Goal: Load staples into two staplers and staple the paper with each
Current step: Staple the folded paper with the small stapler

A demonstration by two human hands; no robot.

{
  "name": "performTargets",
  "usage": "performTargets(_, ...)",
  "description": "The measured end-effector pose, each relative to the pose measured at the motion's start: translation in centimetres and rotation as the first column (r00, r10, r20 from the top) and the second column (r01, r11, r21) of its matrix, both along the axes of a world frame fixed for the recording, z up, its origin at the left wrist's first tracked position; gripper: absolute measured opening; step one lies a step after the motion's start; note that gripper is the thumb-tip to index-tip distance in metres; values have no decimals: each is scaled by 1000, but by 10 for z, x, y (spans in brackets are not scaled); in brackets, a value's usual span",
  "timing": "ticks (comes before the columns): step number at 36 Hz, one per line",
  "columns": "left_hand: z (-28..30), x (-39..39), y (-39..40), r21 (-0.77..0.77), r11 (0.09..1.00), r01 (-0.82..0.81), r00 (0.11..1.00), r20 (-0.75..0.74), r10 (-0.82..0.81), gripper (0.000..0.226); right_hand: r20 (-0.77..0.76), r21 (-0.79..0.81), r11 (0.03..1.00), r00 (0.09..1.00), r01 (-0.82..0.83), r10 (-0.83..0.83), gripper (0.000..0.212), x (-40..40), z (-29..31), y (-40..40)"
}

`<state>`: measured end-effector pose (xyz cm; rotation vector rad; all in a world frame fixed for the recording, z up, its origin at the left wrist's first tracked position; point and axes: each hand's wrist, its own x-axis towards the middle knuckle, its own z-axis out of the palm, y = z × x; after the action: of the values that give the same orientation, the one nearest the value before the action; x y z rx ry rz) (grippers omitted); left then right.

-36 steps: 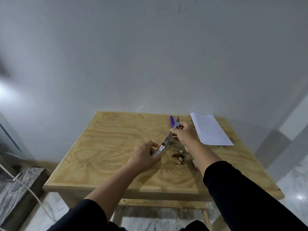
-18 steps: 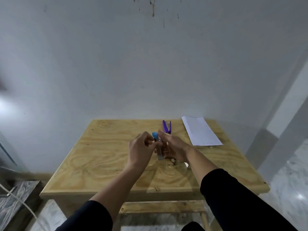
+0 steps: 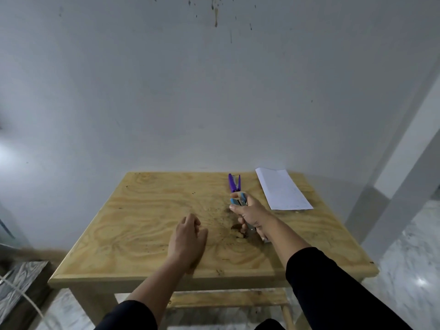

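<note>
My right hand (image 3: 250, 215) grips a blue stapler (image 3: 239, 200), its blue end poking out above my fingers over the wooden table (image 3: 147, 222). Just behind it a purple stapler (image 3: 234, 182) lies on the table near the far edge. A folded white paper (image 3: 282, 190) rests at the far right of the table. My left hand (image 3: 188, 236) rests on the table left of centre, fingers loosely curled and holding nothing.
A dark knot and a small whitish object (image 3: 265, 239) sit on the table beside my right wrist. A plain wall stands right behind the table. A grey patterned box (image 3: 19, 282) stands on the floor at lower left.
Both hands held the blue stapler together near the table's middle. My left hand has let go and dropped to the tabletop; my right hand carried the stapler to the right.
</note>
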<state>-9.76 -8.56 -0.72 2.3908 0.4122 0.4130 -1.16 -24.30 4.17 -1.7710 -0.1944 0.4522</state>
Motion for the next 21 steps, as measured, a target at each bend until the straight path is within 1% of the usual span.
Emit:
performTargets(3, -6, -1, 0, 55, 998, -3, 1000, 24, 2, 12, 98, -113, 989, 991, 97, -86, 21, 5, 1, -1)
performTargets(7, -11, 6, -3, 149, 989, 22, 999, 20, -25, 13, 226, -278, 924, 953, 264, -205, 38, 15, 2, -15)
performTargets(10, -12, 13, -4, 203, 979, 29, 999, 8, -31, 11, 253, -290, 897, 931, 333, -264, 36, 24, 4, -33)
performTargets(12, -10, 18, -5, 223, 974, 29, 999, -27, -24, 12, 235, -295, 881, 922, 371, -309, 28, 32, 4, -48)
performTargets(14, -7, 27, -10, 222, 974, 55, 997, -68, -40, 14, 189, -334, 854, 916, 399, -354, 21, 42, 1, -65)
performTargets(16, -3, 36, -16, 188, 977, 98, 993, -88, -82, 13, 134, -381, 836, 918, 395, -373, 21, 48, -3, -80)
performTargets(19, 3, 61, -33, 133, 981, 141, 989, -64, -134, 12, 44, -443, 826, 928, 349, -369, 19, 57, -14, -99)
performTargets(21, 9, 78, -48, 86, 983, 161, 985, -69, -155, 11, 34, -478, 810, 928, 341, -371, 15, 62, -18, -105)
